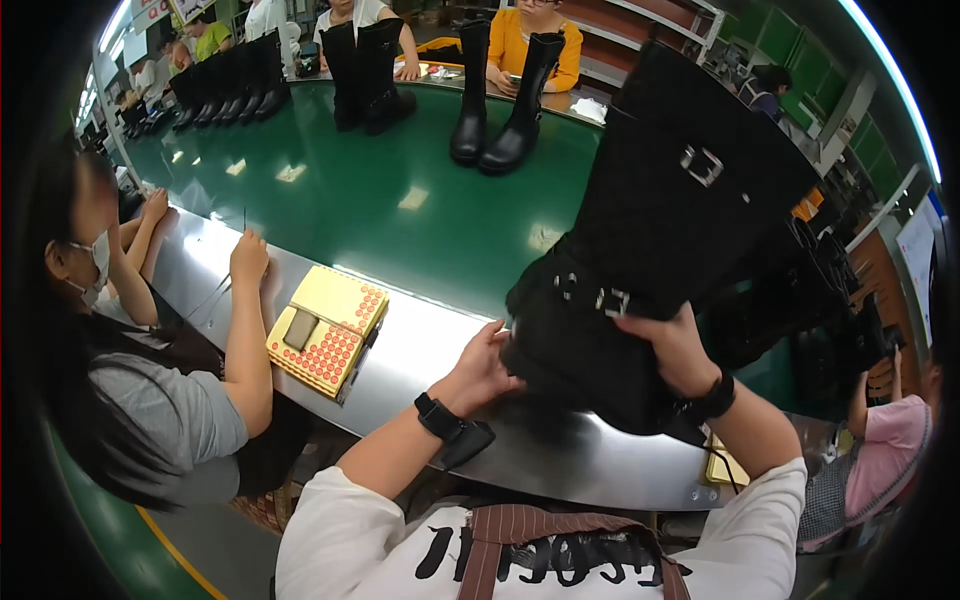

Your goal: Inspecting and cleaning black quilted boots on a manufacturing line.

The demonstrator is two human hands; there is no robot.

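Note:
A tall black boot with a textured shaft and metal buckles is tilted in front of me, its shaft opening toward the upper right. My right hand grips its lower part from the right, with the thumb beside a buckle strap. On the opposite side, my left hand holds the boot's lower end, and some of its fingertips are hidden behind it. Whether a second boot is pressed against this one, I cannot tell. Both hands are above the metal edge of the green work surface.
Yellow cards with red round stickers lie on the metal edge, under a small grey block. Black boots stand across the green belt, with several more at far left. A co-worker sits close on my left.

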